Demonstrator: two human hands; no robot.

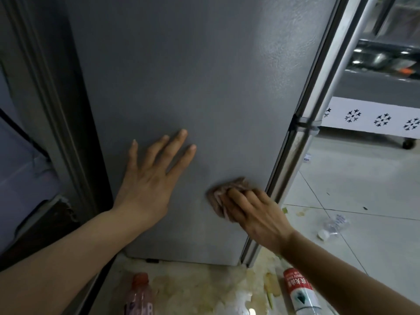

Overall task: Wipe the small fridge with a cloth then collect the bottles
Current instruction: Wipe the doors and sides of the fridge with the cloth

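Observation:
The grey side panel of the small fridge (193, 76) fills the middle of the view. My left hand (152, 178) lies flat against it with fingers spread. My right hand (252, 212) presses a crumpled pinkish-brown cloth (227, 189) onto the panel near its lower right edge, fingers curled over the cloth. On the floor below lie a pink bottle with a red cap (139, 294) and a bottle with a red-and-white label (300, 292). A crushed clear bottle (334, 226) with a white cap lies on the tiles to the right.
Yellowish vegetable scraps (204, 289) litter the floor under the fridge. The fridge's metal door edge (302, 137) runs diagonally at right. A white cabinet on wheels with snowflake marks (375, 119) stands at the back right. A dark frame (52, 110) borders the left.

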